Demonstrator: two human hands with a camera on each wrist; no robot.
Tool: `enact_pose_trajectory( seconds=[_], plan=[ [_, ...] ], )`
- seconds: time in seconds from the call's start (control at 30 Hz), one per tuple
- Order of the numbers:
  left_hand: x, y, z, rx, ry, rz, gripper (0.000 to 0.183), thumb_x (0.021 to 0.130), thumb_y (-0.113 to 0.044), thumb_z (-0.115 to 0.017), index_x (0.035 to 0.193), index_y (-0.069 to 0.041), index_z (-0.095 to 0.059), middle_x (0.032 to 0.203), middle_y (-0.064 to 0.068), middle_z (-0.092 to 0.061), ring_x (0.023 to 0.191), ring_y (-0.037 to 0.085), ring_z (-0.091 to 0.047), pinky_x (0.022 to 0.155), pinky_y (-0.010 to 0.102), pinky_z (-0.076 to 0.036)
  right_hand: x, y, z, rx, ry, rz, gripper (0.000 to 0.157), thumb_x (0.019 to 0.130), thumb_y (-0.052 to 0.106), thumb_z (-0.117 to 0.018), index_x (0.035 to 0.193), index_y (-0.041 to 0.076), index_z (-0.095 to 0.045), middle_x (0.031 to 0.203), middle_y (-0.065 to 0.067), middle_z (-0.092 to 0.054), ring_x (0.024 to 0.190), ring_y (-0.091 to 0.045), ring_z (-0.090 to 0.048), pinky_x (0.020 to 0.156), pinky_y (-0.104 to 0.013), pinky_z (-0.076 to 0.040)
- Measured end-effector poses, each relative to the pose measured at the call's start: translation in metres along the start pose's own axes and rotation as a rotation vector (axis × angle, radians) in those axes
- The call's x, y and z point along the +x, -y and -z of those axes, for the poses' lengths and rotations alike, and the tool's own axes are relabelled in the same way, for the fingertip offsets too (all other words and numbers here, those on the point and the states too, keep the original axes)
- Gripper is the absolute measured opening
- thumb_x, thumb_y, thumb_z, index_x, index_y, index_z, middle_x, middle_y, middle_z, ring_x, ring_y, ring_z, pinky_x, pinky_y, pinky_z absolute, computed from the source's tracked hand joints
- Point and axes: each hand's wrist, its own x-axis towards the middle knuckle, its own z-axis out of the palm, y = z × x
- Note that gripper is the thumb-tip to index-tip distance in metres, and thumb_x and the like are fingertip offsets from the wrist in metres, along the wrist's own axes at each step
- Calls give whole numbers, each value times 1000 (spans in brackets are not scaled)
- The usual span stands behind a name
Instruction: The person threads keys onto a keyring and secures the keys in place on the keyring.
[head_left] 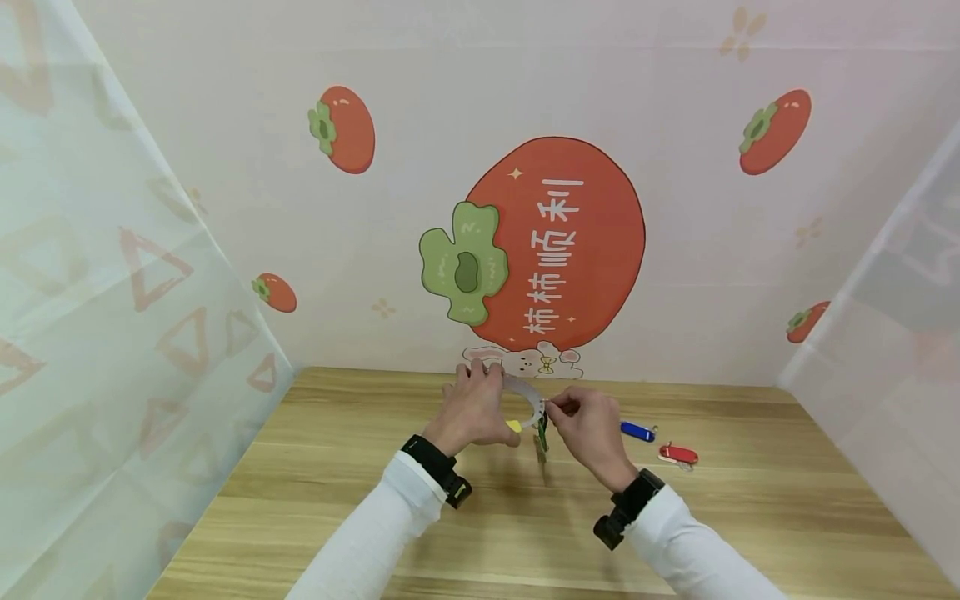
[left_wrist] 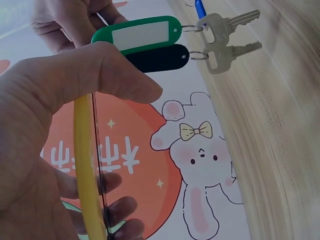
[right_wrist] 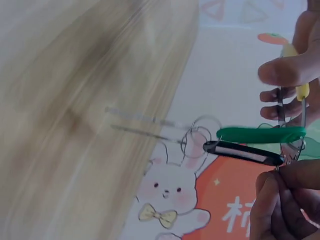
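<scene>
My left hand (head_left: 474,408) grips a clear ring-shaped holder (head_left: 536,400) with a yellow section, thumb on the near side and fingers behind. From the holder's right side hang a green key tag (right_wrist: 260,135) and a black key tag (right_wrist: 245,152). Each tag has a small wire ring and a silver key, such as the green tag's key (left_wrist: 216,27). With thumb and fingertips, my right hand (head_left: 588,425) pinches the black tag's end, right at the holder's edge. Part of the holder is hidden behind my left fingers.
To the right on the wooden table (head_left: 360,483) lie a blue key tag (head_left: 637,431) and a red key tag (head_left: 678,454) with a key. Behind the table's far edge stands a printed backdrop (head_left: 405,67), with pale side curtains at left and right.
</scene>
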Motion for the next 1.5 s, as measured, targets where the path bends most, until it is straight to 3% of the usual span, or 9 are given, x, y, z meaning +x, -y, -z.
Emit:
enact_pose_trajectory(
  seconds=[0.23,0.37,0.47,0.63,0.77,0.97,1.33,1.5],
  plan=[
    [-1,0,1,-1,25,2,93,59,-46,-95,131,-2,-56,119,21,-51,105,39,-49,80,62,-47,2,-3,3,-103,33,218,12,83,-2,-80,77,8,-75,67,1,-66,55,-5,-58,52,-23,-49],
    [0,0,0,-3,29,2,92,59,-45,-95,131,-2,-56,117,21,-52,103,39,-49,80,63,-47,3,-4,4,-138,51,266,11,82,-3,-81,80,6,-76,71,0,-67,57,-5,-58,53,-22,-49],
    [-1,0,1,-13,21,9,92,60,-45,-95,131,-1,-56,119,22,-52,105,40,-49,81,63,-46,3,-3,4,-123,51,230,8,84,-1,-80,82,5,-75,71,0,-67,59,-6,-59,53,-22,-49],
    [-1,-2,1,-17,-13,44,94,60,-45,-95,133,-1,-55,130,26,-49,115,46,-48,83,65,-46,1,0,0,-54,22,56,5,87,7,-79,85,5,-75,73,-1,-69,61,-8,-63,56,-26,-53],
    [-1,-3,-2,-25,-48,61,95,59,-45,-95,134,0,-54,129,26,-49,115,47,-48,82,65,-46,0,3,-1,-33,-28,-16,7,88,10,-79,86,4,-75,75,-4,-71,63,-13,-66,57,-30,-54],
    [-2,-4,0,-17,-62,35,92,58,-43,-96,129,0,-57,124,25,-50,110,45,-49,79,64,-46,2,3,0,-85,-39,71,4,85,4,-80,82,5,-77,73,-3,-71,62,-13,-66,56,-32,-53],
    [-2,0,0,14,-16,-20,92,56,-43,-97,130,-4,-59,120,21,-51,99,37,-46,77,59,-45,4,-3,4,-163,47,256,9,82,-1,-81,83,7,-79,78,-3,-74,66,-13,-69,58,-27,-54],
    [-2,-1,1,-9,-28,-8,89,58,-43,-96,128,-4,-59,121,22,-51,103,40,-48,79,61,-45,3,-3,5,-154,20,245,6,84,2,-81,86,6,-78,78,-2,-73,66,-11,-68,59,-28,-53]
  ],
)
